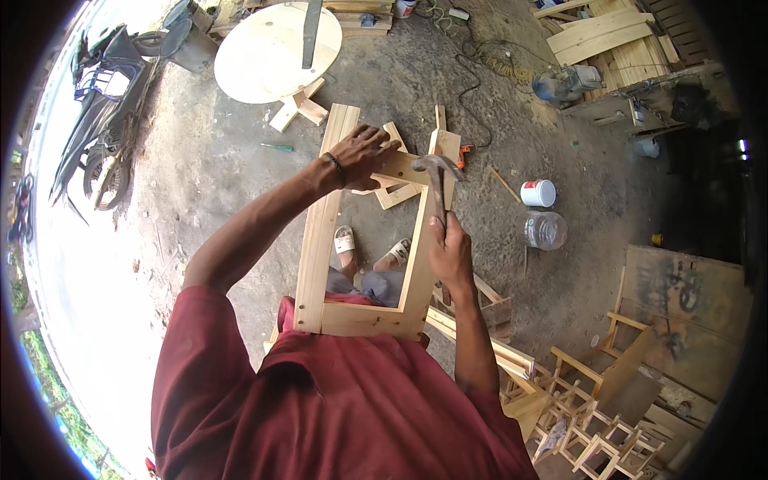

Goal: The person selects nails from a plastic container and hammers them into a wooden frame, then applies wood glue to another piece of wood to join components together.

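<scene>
A pale wooden frame [318,232] stands against my body, with two long side boards and crosspieces around a rectangular opening. My left hand [364,158] grips it near the far crosspiece, fingers curled over the wood; what lies under the fingertips is hidden. In my right hand [451,254] is a claw hammer [438,176], held by its handle. The hammer's metal head is over the far right corner of the frame, close to the wood; I cannot tell whether it touches.
Beyond the frame lie wood offcuts [398,196] and an orange-handled tool [462,156]. A white bucket [538,193] and clear plastic jug [546,230] stand right. A round tabletop [276,52] is far left, a motorbike [104,120] beyond. Small wooden stools [588,428] crowd the near right.
</scene>
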The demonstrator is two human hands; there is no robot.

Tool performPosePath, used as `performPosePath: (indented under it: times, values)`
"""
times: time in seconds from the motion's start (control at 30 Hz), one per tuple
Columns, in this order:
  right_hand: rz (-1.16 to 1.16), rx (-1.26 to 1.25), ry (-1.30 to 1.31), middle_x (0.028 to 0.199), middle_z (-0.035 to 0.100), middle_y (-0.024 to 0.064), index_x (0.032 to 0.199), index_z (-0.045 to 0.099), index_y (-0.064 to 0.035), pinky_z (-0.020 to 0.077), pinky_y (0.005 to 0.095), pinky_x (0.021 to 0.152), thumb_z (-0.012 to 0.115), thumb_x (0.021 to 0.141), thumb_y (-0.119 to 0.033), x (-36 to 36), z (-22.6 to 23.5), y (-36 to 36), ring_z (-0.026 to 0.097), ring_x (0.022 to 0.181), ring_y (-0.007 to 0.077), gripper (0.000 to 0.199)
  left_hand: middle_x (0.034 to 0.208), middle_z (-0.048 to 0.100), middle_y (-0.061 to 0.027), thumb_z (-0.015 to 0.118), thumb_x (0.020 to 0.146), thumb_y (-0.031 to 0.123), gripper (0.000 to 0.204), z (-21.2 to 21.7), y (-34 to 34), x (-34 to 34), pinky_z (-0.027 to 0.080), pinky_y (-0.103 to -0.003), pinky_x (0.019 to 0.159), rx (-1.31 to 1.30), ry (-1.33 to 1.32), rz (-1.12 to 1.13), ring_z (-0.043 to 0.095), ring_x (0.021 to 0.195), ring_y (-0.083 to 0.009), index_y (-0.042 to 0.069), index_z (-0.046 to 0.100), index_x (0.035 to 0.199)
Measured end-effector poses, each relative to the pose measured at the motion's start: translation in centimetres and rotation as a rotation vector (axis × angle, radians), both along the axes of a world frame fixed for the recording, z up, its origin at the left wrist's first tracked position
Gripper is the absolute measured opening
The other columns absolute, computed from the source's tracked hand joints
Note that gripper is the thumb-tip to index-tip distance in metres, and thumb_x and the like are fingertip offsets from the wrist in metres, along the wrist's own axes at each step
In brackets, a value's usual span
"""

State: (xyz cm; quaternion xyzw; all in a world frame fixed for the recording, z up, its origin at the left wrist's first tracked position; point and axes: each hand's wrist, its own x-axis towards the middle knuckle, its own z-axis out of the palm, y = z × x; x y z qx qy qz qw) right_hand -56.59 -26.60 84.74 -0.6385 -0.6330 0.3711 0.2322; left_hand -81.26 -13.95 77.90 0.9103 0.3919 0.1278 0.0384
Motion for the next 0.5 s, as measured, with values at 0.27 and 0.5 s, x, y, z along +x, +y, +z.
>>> performPosePath:
  times: [0.27,0.5]
  values:
    - [0.134,-0.021,0.030,0.098,0.067,0.0275,0.124,0.054,0.0026,0.0535,0.0459,0.071,0.055,0.095,-0.012,1.0,2.2,-0.6,0.068,0.089,0.0436,0.033,0.096,0.064,-0.0083,0.077,0.065,0.031,0.058,-0.2,0.3,-2.8,0.029,-0.054,0.111,-0.111,0.025,0.060,0.061,0.104,-0.0264,0.010,0.057,0.115]
    - [0.868,0.264,-0.677,0.090,0.064,0.0168,0.140,0.053,-0.0243,0.0577,0.0450,0.064,0.058,0.091,-0.011,0.8,3.8,2.1,0.070,0.075,0.0333,0.051,0.092,0.063,-0.0065,0.076,0.066,0.030,0.049,0.0,1.2,-2.5,0.029,-0.055,0.108,-0.178,0.080,-0.007,0.063,0.098,-0.0272,0.011,0.056,0.106]
